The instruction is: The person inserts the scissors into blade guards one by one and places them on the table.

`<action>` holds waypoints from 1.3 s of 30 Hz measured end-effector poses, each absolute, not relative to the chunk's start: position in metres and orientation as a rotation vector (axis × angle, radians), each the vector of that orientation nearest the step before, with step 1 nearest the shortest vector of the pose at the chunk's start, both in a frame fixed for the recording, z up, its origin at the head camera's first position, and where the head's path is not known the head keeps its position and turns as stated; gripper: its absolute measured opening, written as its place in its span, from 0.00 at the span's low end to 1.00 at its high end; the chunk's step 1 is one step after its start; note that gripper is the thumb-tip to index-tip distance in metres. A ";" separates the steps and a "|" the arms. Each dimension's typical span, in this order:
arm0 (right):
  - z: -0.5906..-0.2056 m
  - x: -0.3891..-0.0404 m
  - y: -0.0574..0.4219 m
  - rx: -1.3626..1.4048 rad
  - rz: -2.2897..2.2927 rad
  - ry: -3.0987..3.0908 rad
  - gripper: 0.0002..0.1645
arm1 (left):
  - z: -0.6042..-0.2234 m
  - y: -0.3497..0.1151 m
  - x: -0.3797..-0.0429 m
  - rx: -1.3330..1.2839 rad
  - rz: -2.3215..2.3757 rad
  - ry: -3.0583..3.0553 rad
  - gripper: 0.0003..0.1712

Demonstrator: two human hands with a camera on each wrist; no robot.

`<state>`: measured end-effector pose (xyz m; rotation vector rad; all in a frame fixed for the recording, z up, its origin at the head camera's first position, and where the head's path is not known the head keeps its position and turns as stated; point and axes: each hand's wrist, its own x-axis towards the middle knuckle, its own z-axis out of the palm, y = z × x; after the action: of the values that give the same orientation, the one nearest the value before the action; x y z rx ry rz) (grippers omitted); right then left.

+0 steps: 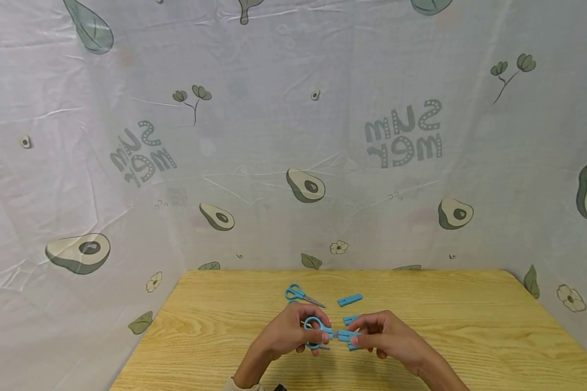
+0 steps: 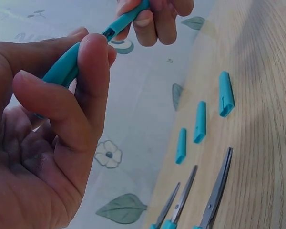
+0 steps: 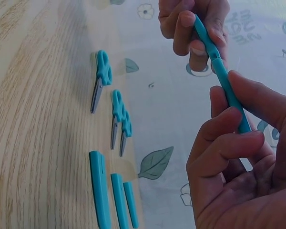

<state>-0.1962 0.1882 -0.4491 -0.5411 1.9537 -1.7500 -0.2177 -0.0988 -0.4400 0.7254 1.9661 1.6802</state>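
In the head view my left hand point(image 1: 289, 331) grips the blue handles of a pair of scissors point(image 1: 326, 330), points toward the right. My right hand point(image 1: 397, 338) pinches a blue blade cover point(image 1: 344, 335) between thumb and fingers. A short bit of blade shows between handles and cover; the rest is inside the cover. Seen from the right wrist, the held cover point(image 3: 229, 90) is in line with the held scissors point(image 3: 207, 40). The left wrist view shows the scissors' blue handle point(image 2: 64, 67) between thumb and fingers.
On the wooden table point(image 1: 215, 309) lie three more scissors, the largest point(image 3: 101, 76) set apart from the smaller two point(image 3: 117, 112). Three loose blue covers, a large one point(image 3: 99, 186) and narrower ones point(image 3: 118, 195), lie in a row. A patterned sheet point(image 1: 274, 136) hangs behind the table.
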 end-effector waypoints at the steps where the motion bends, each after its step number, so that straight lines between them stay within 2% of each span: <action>1: -0.450 -0.196 0.188 -0.541 -1.750 1.955 0.21 | -0.440 -0.099 -0.217 0.727 1.678 1.968 0.08; 39: -0.452 -0.196 0.181 -0.545 -1.766 1.947 0.20 | -0.437 -0.095 -0.211 0.618 1.714 1.969 0.07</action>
<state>-0.1965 0.1809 -0.4523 -0.5446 1.9466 -1.7662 -0.2114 -0.0945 -0.4375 0.6176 1.9689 1.7135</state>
